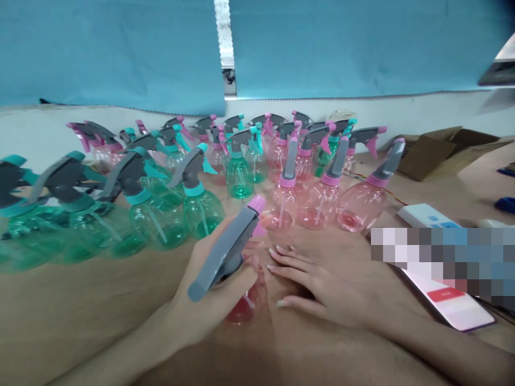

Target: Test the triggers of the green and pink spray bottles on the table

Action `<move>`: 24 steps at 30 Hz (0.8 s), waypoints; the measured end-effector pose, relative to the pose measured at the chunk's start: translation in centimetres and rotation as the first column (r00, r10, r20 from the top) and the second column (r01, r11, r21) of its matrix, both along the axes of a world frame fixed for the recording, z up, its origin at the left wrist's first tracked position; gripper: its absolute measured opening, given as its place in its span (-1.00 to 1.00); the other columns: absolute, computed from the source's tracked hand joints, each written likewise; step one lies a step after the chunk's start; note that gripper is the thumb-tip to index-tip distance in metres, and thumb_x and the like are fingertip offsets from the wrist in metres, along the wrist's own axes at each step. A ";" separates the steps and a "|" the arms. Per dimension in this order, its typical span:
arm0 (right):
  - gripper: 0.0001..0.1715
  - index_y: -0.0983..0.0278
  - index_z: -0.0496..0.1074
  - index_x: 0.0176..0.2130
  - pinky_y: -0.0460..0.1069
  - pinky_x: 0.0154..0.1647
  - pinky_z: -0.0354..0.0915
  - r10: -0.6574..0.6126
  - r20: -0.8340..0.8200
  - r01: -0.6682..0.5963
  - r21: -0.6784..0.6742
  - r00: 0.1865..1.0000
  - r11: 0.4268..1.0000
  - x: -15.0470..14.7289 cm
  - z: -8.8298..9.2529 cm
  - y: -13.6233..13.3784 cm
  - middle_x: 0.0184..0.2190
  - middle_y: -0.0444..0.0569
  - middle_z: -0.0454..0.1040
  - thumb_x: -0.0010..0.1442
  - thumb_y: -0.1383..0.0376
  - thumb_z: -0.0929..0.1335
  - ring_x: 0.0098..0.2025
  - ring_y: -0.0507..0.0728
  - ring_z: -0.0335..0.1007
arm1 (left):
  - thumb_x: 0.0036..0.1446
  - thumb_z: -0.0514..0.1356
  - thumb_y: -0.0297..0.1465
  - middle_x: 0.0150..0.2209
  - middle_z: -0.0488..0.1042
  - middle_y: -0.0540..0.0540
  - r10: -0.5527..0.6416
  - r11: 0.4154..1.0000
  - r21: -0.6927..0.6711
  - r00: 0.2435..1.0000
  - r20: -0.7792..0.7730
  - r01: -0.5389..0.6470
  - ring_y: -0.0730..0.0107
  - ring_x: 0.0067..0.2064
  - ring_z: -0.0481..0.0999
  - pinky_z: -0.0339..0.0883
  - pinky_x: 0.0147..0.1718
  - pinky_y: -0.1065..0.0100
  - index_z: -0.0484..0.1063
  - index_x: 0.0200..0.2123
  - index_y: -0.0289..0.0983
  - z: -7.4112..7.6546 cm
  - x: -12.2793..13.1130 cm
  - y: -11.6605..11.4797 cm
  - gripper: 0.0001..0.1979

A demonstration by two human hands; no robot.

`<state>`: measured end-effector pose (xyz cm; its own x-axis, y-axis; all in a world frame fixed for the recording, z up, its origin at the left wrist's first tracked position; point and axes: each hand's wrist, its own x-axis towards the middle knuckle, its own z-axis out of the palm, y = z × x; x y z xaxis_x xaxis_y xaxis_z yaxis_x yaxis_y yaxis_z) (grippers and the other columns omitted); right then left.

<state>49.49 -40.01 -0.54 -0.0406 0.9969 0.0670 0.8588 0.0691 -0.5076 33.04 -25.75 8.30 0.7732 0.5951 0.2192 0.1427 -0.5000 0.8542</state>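
Observation:
My left hand (pixel 209 279) is wrapped round the neck of a pink spray bottle (pixel 243 311) with a grey trigger head and pink nozzle. The bottle is upright at the front of the table, partly hidden by my fingers. Just to its right, my right hand (pixel 317 279) rests palm down with its fingers spread, holding nothing. Beyond my hands stand pink spray bottles (pixel 319 198) with grey and pink heads. Green spray bottles (pixel 201 209) with grey and turquoise heads line the left side.
More green and pink bottles crowd the back by the white wall. An open cardboard box (pixel 434 153) sits at the back right. A phone with a lit screen (pixel 450 300) and a white box (pixel 426 214) lie on the right. Blue cloth (pixel 120 53) hangs behind.

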 end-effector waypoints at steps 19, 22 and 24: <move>-0.29 0.23 0.15 0.30 0.23 0.36 -0.07 -0.001 0.013 0.001 -0.017 1.000 1.000 -0.1 0.2 0.0 0.35 -0.02 0.02 0.30 -0.05 0.23 0.38 0.22 -0.11 | 0.03 0.14 -0.35 -0.57 0.28 0.15 -0.052 0.995 0.080 0.998 -0.020 0.053 0.44 -0.59 0.30 0.24 -0.59 0.44 0.33 -0.10 -0.13 -0.8 -0.1 0.5 -0.69; -0.31 0.18 0.14 0.30 0.23 0.36 -0.08 -0.004 -0.005 0.004 0.002 1.000 1.000 -0.1 0.1 -0.1 0.35 -0.04 0.03 0.30 -0.03 0.24 0.38 0.22 -0.10 | 0.05 0.13 -0.33 -0.60 0.25 0.15 -0.043 0.995 0.087 0.999 -0.016 0.044 0.43 -0.61 0.29 0.20 -0.63 0.44 0.33 -0.12 -0.12 -0.8 -0.1 0.4 -0.72; -0.31 0.18 0.15 0.30 0.23 0.36 -0.08 -0.008 -0.005 0.008 0.004 1.000 1.000 -0.1 0.1 -0.1 0.35 -0.04 0.03 0.30 -0.03 0.25 0.38 0.22 -0.10 | 0.05 0.13 -0.33 -0.60 0.26 0.15 -0.034 0.995 0.092 0.999 -0.018 0.036 0.43 -0.61 0.30 0.20 -0.63 0.44 0.34 -0.14 -0.13 -0.7 -0.2 0.3 -0.74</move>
<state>49.44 -40.11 -0.46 -0.0320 0.9969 0.0716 0.8566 0.0643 -0.5119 32.88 -25.45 7.57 0.7972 0.5453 0.2591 0.1373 -0.5817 0.8017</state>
